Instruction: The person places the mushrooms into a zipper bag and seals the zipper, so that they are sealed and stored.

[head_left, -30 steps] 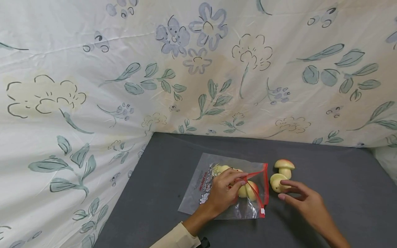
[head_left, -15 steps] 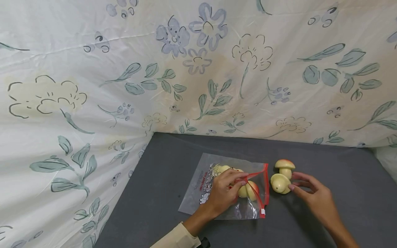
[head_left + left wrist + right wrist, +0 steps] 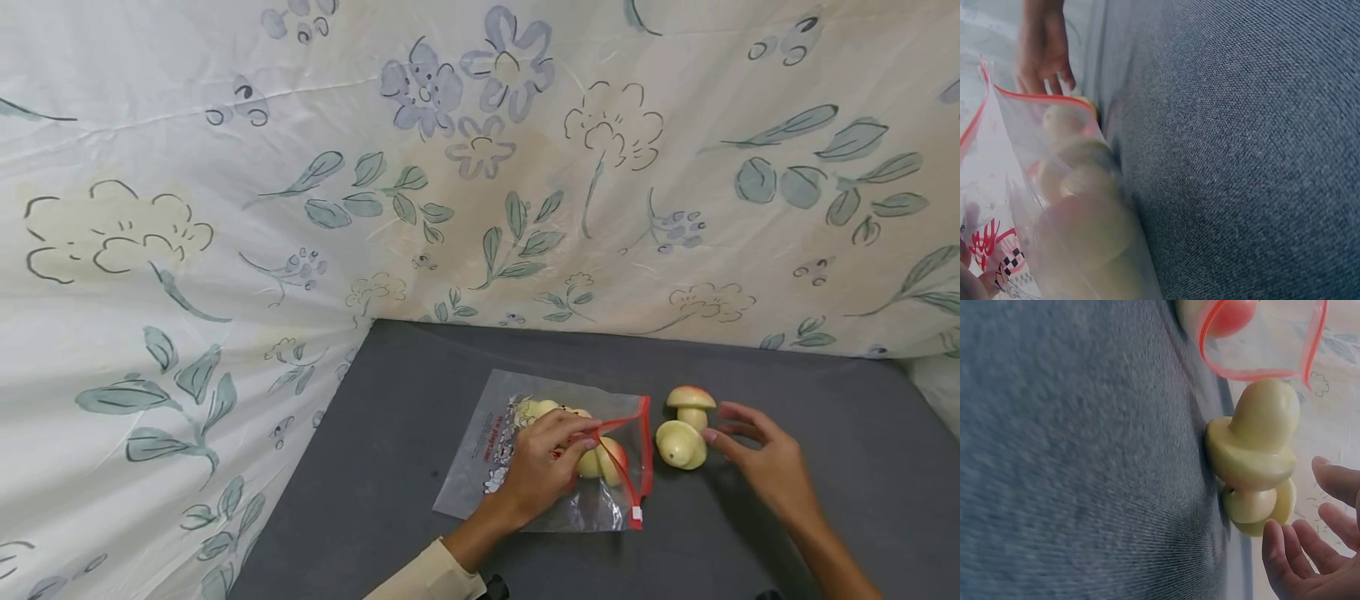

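Observation:
In the head view, a clear zip bag [image 3: 467, 475] with a red slider edge lies on the dark grey table. My left hand [image 3: 534, 467] pinches the upper layer near its mouth, which gapes open. Several toy mushrooms [image 3: 611, 461] with pale yellow and red surfaces are inside. Right of the mouth lie two more: a near mushroom [image 3: 681, 444], stem end toward me, and a red-topped mushroom [image 3: 691, 397] just behind, seemingly touching it. My right hand [image 3: 772, 471] hovers beside them, fingers relaxed and apart. In the right wrist view a gap separates the fingertips [image 3: 1272, 534] from the near mushroom [image 3: 1250, 453].
A flowered cloth [image 3: 487, 208] hangs behind and to the left of the table [image 3: 420, 367]. Dark straps or devices show at the wrists along the bottom edge. The bag's slider [image 3: 637, 512] sits at its near corner.
My right hand has moved right and slightly back, from in front of the near mushroom to beside the pair. My left hand and the bag have stayed put.

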`<move>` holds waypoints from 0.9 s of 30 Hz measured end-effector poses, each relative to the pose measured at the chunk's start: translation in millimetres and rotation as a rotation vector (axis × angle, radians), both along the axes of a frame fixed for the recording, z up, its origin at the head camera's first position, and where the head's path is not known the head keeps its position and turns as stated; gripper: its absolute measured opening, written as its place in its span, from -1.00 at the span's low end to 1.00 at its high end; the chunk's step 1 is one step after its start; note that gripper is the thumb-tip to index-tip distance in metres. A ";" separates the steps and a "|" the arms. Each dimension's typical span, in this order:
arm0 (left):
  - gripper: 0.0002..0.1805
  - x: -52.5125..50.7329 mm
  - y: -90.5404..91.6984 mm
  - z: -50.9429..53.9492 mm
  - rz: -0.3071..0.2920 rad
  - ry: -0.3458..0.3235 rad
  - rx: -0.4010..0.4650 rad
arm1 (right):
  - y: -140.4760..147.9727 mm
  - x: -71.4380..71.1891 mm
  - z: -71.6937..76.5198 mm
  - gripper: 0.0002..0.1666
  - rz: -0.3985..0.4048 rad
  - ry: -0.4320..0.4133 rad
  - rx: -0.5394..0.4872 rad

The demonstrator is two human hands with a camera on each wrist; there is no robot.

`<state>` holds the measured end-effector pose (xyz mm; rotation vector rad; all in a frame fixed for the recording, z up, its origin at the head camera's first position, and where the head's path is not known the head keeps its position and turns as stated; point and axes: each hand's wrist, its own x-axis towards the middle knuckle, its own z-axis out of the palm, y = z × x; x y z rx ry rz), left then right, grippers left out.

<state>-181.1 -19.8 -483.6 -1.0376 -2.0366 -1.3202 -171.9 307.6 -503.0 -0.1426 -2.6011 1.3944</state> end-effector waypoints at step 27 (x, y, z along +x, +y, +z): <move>-0.71 -2.1 0.3 -0.1 0.004 0.021 0.004 | 9.1 -47.7 -14.6 0.04 0.137 -0.144 0.072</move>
